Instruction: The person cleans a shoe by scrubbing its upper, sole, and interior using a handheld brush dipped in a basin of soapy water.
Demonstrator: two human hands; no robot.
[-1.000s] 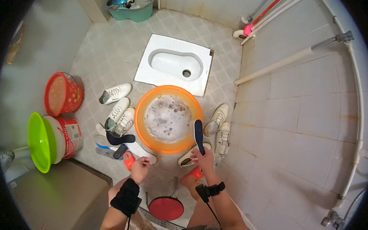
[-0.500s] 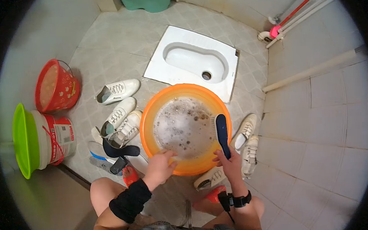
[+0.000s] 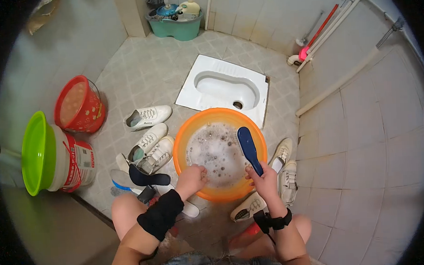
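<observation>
Between the left hand [image 3: 192, 180] and the right hand [image 3: 265, 181] we see open air over the near rim of the orange basin [image 3: 226, 194] and the suds [image 3: 212, 163], though the blue brush [image 3: 249, 150] blocks the right side. White shoes [image 3: 155, 117] crowd the floor on the left; more shoes [image 3: 288, 183] fill much of the gap before the tiled wall [image 3: 355, 173]. Past the basin lies the squat toilet [image 3: 187, 96] (low and flat, so little hindrance), with bare floor [image 3: 134, 74] stretching left of it.
</observation>
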